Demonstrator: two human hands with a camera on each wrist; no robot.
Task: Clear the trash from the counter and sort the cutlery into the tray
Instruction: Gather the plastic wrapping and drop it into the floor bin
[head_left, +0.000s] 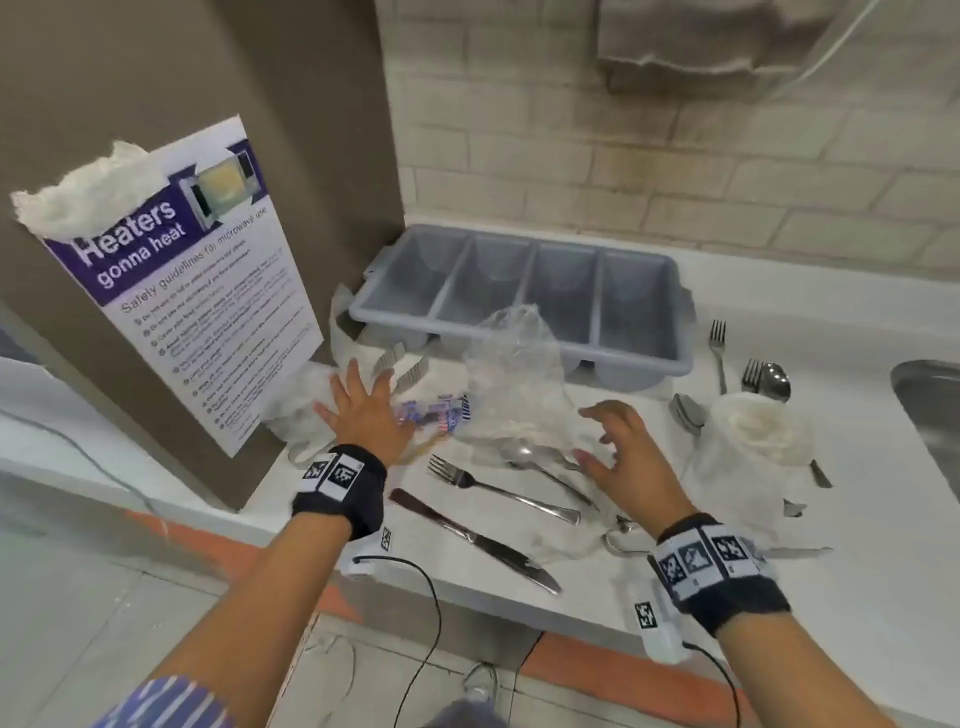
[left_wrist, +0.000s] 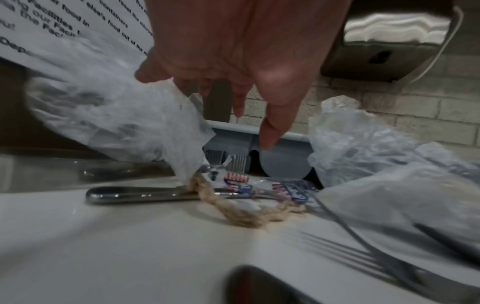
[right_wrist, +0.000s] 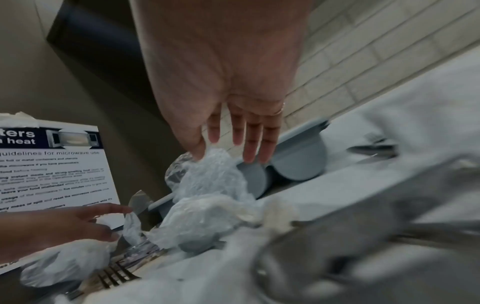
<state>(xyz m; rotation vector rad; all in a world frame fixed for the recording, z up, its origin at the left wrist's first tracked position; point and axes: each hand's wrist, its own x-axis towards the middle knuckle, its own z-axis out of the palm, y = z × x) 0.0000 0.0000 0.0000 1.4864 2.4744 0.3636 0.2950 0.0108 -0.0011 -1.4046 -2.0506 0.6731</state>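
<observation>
A grey four-compartment cutlery tray (head_left: 519, 296) stands against the tiled wall. In front of it lies a crumpled clear plastic bag (head_left: 514, 374). My left hand (head_left: 358, 397) hovers with fingers spread over a white plastic bag (head_left: 301, 405) and blue-red wrappers (head_left: 441, 413), holding nothing. My right hand (head_left: 602, 441) is above the clear bag's near edge, fingers relaxed and empty. A spoon (head_left: 540, 462), a fork (head_left: 498, 488) and a knife (head_left: 472, 540) lie between my hands. In the left wrist view a twine loop (left_wrist: 233, 214) lies on a metal handle (left_wrist: 135, 194).
More forks (head_left: 718, 353) and spoons (head_left: 774, 379) lie right of the tray, beside crumpled white paper (head_left: 753, 436). A steel sink (head_left: 930, 415) is at the far right. A microwave poster (head_left: 192, 291) leans on the brown column at the left. The counter edge runs under my wrists.
</observation>
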